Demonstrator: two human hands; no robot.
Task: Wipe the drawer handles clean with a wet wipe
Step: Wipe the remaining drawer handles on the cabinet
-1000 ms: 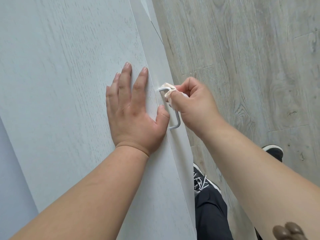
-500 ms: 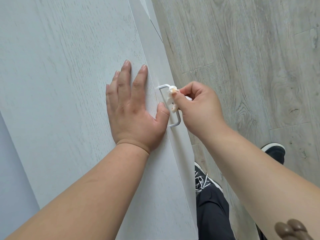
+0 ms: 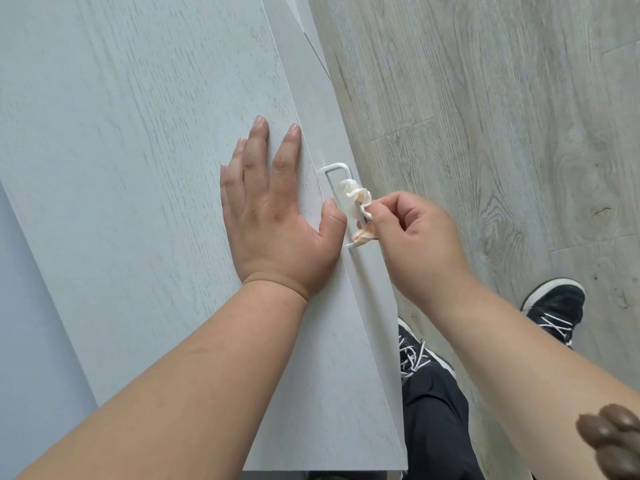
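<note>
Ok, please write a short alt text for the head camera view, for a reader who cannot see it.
A right hand pinches a crumpled wet wipe wrapped around a white metal drawer handle. The left hand rests flat on the pale cabinet top. Below are dark shoes on a grey wood floor.

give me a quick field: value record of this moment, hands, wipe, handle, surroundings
left hand: flat on the cabinet top, fingers straight, thumb at the edge by the handle
right hand: pinches the wet wipe
wet wipe: crumpled, bunched round the bar of the drawer handle
drawer handle: white metal loop on the drawer front, far corner bare
floor: grey wood-look planks
shoes: dark, white laces
</note>
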